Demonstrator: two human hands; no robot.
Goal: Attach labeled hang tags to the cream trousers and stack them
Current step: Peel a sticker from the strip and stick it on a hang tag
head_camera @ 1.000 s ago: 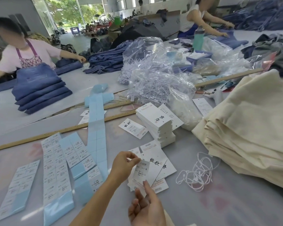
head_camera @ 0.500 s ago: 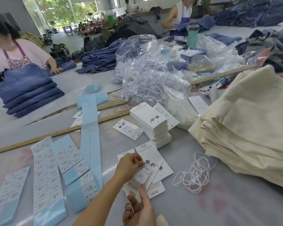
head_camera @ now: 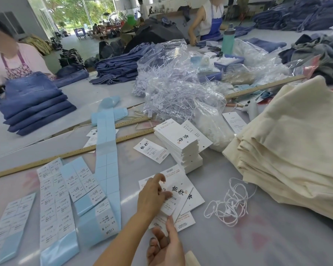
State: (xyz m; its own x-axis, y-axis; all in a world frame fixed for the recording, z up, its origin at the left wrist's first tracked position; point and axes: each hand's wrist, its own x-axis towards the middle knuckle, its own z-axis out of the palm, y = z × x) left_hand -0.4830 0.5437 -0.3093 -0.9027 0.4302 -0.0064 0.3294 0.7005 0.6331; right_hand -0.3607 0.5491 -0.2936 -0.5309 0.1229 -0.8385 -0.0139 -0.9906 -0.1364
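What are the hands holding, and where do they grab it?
A small white sticker label: the left hand pinches its upper left edge, and the right hand touches its bottom edge with the thumb.

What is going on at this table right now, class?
A person is labelling hang tags. The left hand pinches a small white sticker over loose hang tags, while the right hand steadies its lower edge with the thumb. Sticker sheets lie to the left, white strings and stacked cream trousers to the right.
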